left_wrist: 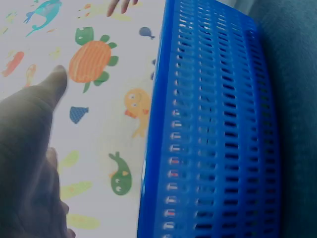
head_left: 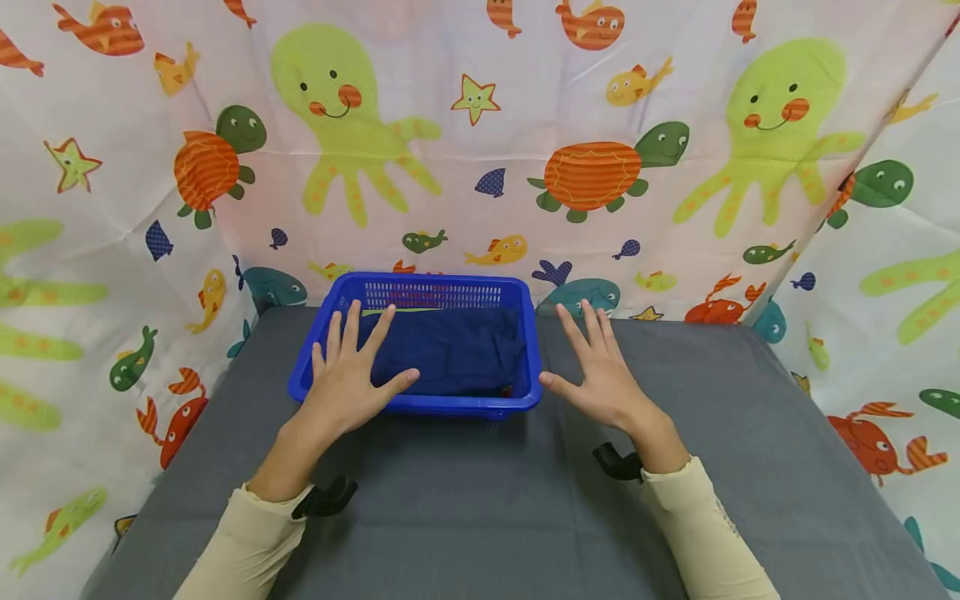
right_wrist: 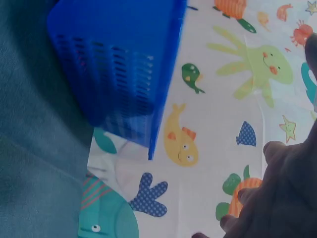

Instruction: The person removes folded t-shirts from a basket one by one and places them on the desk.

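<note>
A blue plastic basket (head_left: pixel 450 406) with slotted sides stands near the back of the table. Dark navy folded cloth (head_left: pixel 450 350) lies inside it, with a thin light-green edge showing at the back. My left hand (head_left: pixel 347 375) hovers over the basket's left front corner, fingers spread and straight, holding nothing. Beyond the basket's right side, my right hand (head_left: pixel 600 375) is held with fingers spread, its thumb close to the rim. In the left wrist view the basket wall (left_wrist: pixel 218 129) appears beside the left hand (left_wrist: pixel 29 134). The right wrist view shows the right hand (right_wrist: pixel 282 198) apart from the basket (right_wrist: pixel 114 69).
Grey cloth (head_left: pixel 465 500) covers the table. A white curtain (head_left: pixel 420 75) printed with sea animals hangs behind the basket and along both sides. Black straps (head_left: pixel 326 497) sit at both wrists, below the cream sleeves (head_left: pixel 251 542).
</note>
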Action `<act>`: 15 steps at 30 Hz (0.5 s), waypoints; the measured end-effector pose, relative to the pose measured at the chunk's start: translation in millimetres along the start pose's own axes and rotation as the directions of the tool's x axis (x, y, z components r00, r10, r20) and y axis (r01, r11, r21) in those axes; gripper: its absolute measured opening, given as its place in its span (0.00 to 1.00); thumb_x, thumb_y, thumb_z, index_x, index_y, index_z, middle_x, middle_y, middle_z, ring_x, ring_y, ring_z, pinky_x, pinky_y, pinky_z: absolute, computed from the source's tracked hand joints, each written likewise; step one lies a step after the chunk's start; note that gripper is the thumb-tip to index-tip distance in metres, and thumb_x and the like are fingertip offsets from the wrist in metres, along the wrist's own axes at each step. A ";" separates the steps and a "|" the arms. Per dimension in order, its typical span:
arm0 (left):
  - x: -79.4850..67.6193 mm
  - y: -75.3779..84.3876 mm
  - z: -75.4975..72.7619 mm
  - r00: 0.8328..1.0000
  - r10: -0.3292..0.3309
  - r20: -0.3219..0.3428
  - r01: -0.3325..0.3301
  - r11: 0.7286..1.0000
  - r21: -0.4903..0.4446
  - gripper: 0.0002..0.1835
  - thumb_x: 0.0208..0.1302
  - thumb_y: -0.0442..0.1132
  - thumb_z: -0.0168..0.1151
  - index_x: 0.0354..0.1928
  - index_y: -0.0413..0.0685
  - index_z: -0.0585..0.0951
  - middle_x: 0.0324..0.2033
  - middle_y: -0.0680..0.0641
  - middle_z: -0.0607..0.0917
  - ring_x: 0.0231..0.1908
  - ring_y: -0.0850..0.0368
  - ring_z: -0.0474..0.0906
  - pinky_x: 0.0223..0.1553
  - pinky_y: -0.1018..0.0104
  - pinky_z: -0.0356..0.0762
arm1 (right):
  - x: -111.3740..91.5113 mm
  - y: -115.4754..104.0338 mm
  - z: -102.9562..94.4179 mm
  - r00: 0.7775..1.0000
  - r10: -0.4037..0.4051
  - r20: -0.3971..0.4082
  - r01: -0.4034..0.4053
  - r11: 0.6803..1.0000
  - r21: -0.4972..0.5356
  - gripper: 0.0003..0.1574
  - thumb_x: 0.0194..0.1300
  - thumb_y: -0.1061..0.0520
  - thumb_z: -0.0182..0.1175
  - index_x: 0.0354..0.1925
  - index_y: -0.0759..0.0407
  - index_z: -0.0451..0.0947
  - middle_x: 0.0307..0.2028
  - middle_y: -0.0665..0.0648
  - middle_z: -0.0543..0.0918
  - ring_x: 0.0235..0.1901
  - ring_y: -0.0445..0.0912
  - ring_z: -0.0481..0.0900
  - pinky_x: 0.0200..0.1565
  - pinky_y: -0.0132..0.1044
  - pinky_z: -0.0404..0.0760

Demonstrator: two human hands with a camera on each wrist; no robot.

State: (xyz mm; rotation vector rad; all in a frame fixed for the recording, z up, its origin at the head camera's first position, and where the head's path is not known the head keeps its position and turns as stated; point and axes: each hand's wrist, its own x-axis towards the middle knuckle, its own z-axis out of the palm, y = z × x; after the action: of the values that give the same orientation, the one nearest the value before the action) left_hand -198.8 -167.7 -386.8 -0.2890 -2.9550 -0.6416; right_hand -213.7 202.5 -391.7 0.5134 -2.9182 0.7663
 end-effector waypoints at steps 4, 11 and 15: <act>7.9 -5.2 -9.5 0.999 0.043 0.025 -0.041 0.997 -0.062 0.51 0.65 0.74 0.51 0.80 0.76 0.35 0.81 0.46 0.29 0.80 0.33 0.25 0.70 0.20 0.33 | 4.6 -0.8 -9.9 0.997 -0.048 0.054 0.040 0.989 0.142 0.58 0.68 0.25 0.52 0.81 0.31 0.30 0.82 0.51 0.25 0.80 0.60 0.22 0.66 0.83 0.41; 18.4 -22.1 -17.3 0.990 0.106 0.092 -0.082 0.969 -0.233 0.47 0.71 0.65 0.51 0.80 0.75 0.35 0.82 0.43 0.32 0.79 0.29 0.29 0.65 0.15 0.40 | 18.4 -0.5 -16.3 0.977 -0.184 0.110 0.135 0.927 0.351 0.55 0.73 0.28 0.48 0.82 0.39 0.31 0.82 0.54 0.27 0.80 0.62 0.24 0.67 0.82 0.39; 24.8 -32.3 -22.7 0.980 0.147 0.132 -0.092 0.932 -0.351 0.43 0.75 0.62 0.48 0.81 0.70 0.37 0.82 0.44 0.35 0.80 0.34 0.29 0.67 0.17 0.37 | 29.7 -2.8 -15.7 0.954 -0.260 0.148 0.147 0.839 0.523 0.47 0.79 0.37 0.42 0.82 0.38 0.28 0.82 0.54 0.28 0.81 0.58 0.27 0.71 0.77 0.41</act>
State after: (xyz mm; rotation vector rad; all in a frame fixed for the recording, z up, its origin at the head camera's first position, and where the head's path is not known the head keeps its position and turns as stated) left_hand -228.3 -202.1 -375.6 -0.5701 -2.9231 -1.1696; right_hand -240.8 199.1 -371.9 0.9908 -2.7463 1.5453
